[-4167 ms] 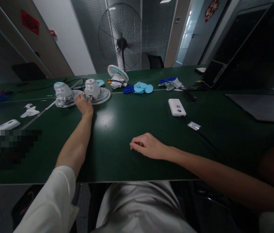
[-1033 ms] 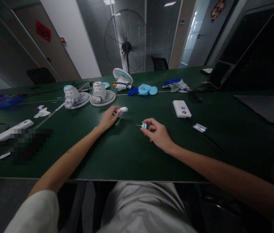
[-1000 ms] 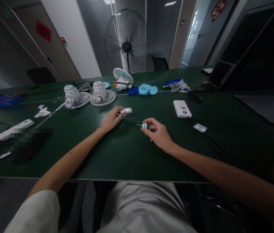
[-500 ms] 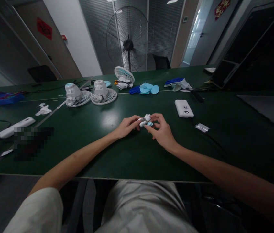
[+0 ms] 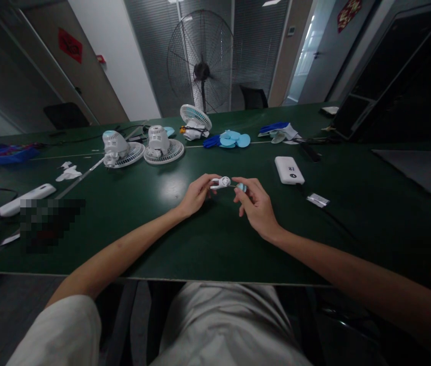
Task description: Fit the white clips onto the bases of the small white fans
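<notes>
My left hand (image 5: 197, 193) pinches a small white plastic part (image 5: 221, 182) that has a round end facing right. Between the fingers of my right hand (image 5: 256, 204) is a small light-blue piece (image 5: 241, 187), partly hidden by the fingertips. A thin stem or wire (image 5: 232, 186) shows in the gap between the two pieces; which of them it belongs to I cannot tell. Both hands are just above the green table (image 5: 200, 249), close together but not touching.
White fan heads (image 5: 164, 151) lie at the back left, another fan (image 5: 196, 122) behind them. Light-blue fan blades (image 5: 234, 139) and gloves (image 5: 280, 132) are farther back. A white power bank (image 5: 289, 170) with a cable is to the right; a white stick-shaped device (image 5: 27, 200) is left.
The white part and the light-blue piece were together between my hands; now they are apart. The white part has turned, and my right hand has shifted slightly right with the light-blue piece.
</notes>
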The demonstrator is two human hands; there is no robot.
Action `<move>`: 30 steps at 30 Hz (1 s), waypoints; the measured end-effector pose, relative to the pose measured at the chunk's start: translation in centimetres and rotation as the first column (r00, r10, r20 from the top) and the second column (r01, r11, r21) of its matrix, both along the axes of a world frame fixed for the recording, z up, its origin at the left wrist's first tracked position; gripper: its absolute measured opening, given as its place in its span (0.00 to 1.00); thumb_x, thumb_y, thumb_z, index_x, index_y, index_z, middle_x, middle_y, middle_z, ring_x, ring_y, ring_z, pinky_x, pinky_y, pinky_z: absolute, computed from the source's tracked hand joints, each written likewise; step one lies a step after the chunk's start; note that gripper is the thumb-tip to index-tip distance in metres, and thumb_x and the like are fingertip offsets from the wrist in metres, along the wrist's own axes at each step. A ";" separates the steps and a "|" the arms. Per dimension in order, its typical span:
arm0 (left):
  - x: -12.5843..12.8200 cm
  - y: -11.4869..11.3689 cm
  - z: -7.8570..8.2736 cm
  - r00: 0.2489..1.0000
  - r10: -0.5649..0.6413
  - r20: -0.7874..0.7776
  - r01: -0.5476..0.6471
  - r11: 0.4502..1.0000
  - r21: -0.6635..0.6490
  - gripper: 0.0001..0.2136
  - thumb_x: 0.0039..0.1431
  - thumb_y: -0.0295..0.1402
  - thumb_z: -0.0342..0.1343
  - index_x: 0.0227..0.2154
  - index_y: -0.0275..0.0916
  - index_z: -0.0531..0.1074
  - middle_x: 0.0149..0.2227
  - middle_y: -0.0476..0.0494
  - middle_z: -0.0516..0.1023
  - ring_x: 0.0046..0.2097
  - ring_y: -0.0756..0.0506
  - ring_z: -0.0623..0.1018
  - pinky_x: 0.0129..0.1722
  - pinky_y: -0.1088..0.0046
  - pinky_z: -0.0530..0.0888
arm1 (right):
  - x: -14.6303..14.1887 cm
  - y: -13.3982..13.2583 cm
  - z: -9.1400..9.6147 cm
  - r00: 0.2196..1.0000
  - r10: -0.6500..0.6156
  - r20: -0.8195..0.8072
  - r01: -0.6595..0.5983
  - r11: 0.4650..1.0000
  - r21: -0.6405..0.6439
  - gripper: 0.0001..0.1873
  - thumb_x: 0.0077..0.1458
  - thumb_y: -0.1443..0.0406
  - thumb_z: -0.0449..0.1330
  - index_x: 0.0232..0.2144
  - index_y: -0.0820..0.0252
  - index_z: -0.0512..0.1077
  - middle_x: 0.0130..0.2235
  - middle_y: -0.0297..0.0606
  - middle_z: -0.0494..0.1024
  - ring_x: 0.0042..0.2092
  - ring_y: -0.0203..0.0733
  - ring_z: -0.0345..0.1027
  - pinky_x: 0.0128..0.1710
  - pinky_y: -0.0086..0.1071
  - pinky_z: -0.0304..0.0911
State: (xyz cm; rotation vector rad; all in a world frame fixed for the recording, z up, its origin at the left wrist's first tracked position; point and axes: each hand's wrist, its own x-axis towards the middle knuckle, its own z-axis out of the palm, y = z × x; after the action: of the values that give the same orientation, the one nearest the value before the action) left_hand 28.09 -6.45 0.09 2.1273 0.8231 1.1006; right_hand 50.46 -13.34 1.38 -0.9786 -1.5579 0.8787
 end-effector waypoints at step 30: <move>-7.3 6.3 0.7 0.824 0.503 -0.263 -0.358 0.820 0.447 0.17 0.72 0.37 0.49 0.59 0.42 0.70 0.63 0.37 0.70 0.66 0.36 0.66 0.66 0.53 0.60 | 0.3 1.2 -0.3 0.960 0.111 0.258 -0.083 0.990 -0.116 0.16 0.61 0.50 0.64 0.43 0.54 0.73 0.40 0.36 0.79 0.38 0.41 0.72 0.36 0.34 0.66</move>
State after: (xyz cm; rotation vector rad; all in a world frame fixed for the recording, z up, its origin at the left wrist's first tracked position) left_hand 20.79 -0.10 0.77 2.6023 1.4414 1.1702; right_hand 50.71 -12.17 1.13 -1.1381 -1.8133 0.9343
